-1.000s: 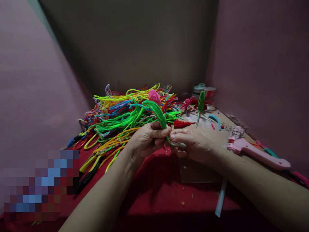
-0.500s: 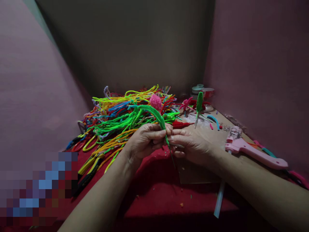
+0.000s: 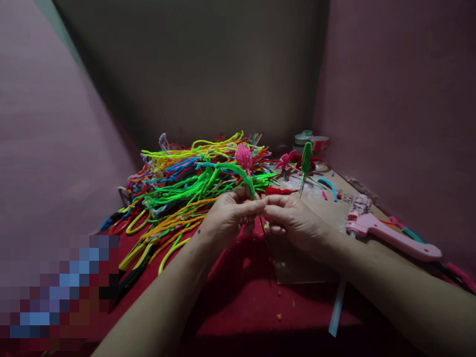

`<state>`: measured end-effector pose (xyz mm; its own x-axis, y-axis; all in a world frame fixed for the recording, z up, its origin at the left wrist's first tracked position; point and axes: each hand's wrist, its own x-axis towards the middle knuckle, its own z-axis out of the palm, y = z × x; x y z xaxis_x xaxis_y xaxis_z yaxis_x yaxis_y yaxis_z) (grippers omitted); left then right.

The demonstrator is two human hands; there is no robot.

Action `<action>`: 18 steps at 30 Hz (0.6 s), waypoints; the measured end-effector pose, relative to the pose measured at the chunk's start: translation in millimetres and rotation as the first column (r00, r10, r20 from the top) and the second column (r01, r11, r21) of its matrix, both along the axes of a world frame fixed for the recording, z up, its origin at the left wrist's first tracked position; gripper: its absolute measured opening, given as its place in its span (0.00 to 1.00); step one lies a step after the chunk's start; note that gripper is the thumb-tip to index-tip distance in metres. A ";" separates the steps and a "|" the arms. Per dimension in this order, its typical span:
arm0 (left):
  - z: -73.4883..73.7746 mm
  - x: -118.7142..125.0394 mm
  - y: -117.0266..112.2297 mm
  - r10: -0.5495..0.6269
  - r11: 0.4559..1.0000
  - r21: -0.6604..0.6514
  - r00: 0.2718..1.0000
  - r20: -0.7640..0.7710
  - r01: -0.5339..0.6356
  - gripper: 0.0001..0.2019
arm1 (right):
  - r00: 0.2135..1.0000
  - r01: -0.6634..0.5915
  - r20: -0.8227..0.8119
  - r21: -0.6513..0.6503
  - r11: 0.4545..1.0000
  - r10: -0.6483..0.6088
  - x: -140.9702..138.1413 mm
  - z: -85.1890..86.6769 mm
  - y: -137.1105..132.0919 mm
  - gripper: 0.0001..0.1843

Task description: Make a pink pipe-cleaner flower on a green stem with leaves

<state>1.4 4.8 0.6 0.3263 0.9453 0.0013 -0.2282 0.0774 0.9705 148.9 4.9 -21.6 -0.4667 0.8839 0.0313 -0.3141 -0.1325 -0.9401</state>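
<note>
My left hand (image 3: 233, 214) is closed, pinching the thin stem of a pipe cleaner flower between thumb and fingers. Its fuzzy pink bloom (image 3: 243, 156) and a long curved green leaf (image 3: 240, 172) rise above the hand, and the dark stem end pokes out below. My right hand (image 3: 284, 213) meets it from the other side, fingertips pinched together at the stem and touching the left thumb. What exactly lies between the right fingertips is partly hidden. Behind the flower lies a heap of many-coloured pipe cleaners (image 3: 178, 186).
A pink glue gun (image 3: 397, 237) with a clear glue stick (image 3: 337, 310) lies right, on a brown board (image 3: 308, 263). Yellow-black pliers (image 3: 139, 265) lie left on the red cloth (image 3: 238, 307). Behind are a green leaf piece (image 3: 306, 158), a pink flower (image 3: 285, 160) and a jar (image 3: 304, 140).
My left hand has turned a little, its thumb now reaching further across to the right fingertips. The pink bloom shifted slightly right and the leaf sank lower.
</note>
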 end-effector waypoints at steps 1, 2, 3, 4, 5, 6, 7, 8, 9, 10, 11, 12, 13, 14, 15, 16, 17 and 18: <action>-0.6 0.2 0.3 0.012 1.000 -0.012 1.000 0.006 -0.012 0.08 | 1.000 0.004 0.011 0.017 1.000 -0.005 0.1 -0.5 0.0 0.09; -0.9 0.1 0.9 0.022 0.999 -0.031 1.000 0.020 -0.022 0.08 | 1.000 0.002 0.017 0.028 1.000 -0.002 0.2 -1.0 0.0 0.10; -0.9 -0.6 1.8 0.027 0.998 -0.057 0.999 0.041 -0.025 0.08 | 1.000 -0.011 0.018 0.028 1.000 0.011 0.3 -1.6 -0.1 0.10; -0.8 -1.6 2.8 0.020 0.996 -0.085 0.998 0.062 -0.014 0.09 | 0.999 -0.033 0.016 0.022 0.999 0.033 0.3 -2.2 -0.2 0.10; -0.6 -3.0 4.0 0.000 0.994 -0.111 0.997 0.082 0.009 0.09 | 0.998 -0.061 0.009 0.013 0.998 0.061 0.3 -2.9 -0.2 0.10; -0.3 -4.6 5.1 -0.028 0.990 -0.132 0.995 0.096 0.040 0.09 | 0.996 -0.090 0.000 0.007 0.996 0.090 0.2 -3.6 -0.3 0.10; 0.0 -6.1 5.9 -0.054 0.987 -0.146 0.993 0.105 0.069 0.09 | 0.994 -0.111 -0.011 0.003 0.994 0.111 0.1 -4.4 -0.3 0.10; 0.3 -7.5 6.5 -0.073 0.984 -0.155 0.991 0.111 0.089 0.09 | 0.992 -0.127 -0.022 0.003 0.992 0.127 -0.2 -5.1 -0.3 0.09; 0.8 -8.6 6.5 -0.085 0.982 -0.160 0.990 0.111 0.102 0.09 | 0.990 -0.138 -0.035 0.003 0.990 0.138 -0.4 -5.6 -0.2 0.09; 1.4 -9.1 6.1 -0.088 0.981 -0.162 0.991 0.103 0.104 0.09 | 0.989 -0.141 -0.048 0.003 0.990 0.141 -0.7 -6.0 -0.1 0.09; 2.1 -9.0 5.4 -0.080 0.983 -0.160 0.992 0.095 0.095 0.09 | 0.989 -0.137 -0.058 0.001 0.991 0.137 -1.0 -6.1 0.2 0.09; 2.8 -8.4 4.4 -0.071 0.985 -0.154 0.994 0.087 0.084 0.10 | 0.990 -0.126 -0.067 -0.001 0.992 0.125 -1.2 -6.0 0.4 0.09; 3.2 -7.2 3.3 -0.062 0.987 -0.143 0.995 0.083 0.073 0.10 | 0.991 -0.107 -0.075 -0.005 0.994 0.107 -1.4 -5.8 0.7 0.09; 3.4 -5.8 2.4 -0.052 0.990 -0.130 0.995 0.080 0.062 0.11 | 0.993 -0.084 -0.082 -0.007 0.996 0.083 -1.6 -5.5 0.9 0.09; 3.3 -4.1 1.7 -0.038 0.992 -0.118 0.996 0.078 0.047 0.12 | 0.994 -0.062 -0.086 -0.008 0.998 0.061 -1.8 -5.3 1.1 0.08; 2.8 -2.6 1.4 -0.022 0.994 -0.109 0.997 0.077 0.031 0.12 | 0.995 -0.049 -0.084 -0.006 0.999 0.048 -2.1 -5.1 1.1 0.08; 2.2 -1.3 1.4 -0.005 0.995 -0.102 0.997 0.077 0.013 0.12 | 0.996 -0.046 -0.074 -0.002 0.999 0.046 -2.3 -4.8 1.0 0.08; 1.6 -0.4 1.6 0.014 0.995 -0.100 0.997 0.076 -0.006 0.12 | 0.997 -0.050 -0.059 0.008 0.999 0.051 -2.5 -4.6 0.8 0.08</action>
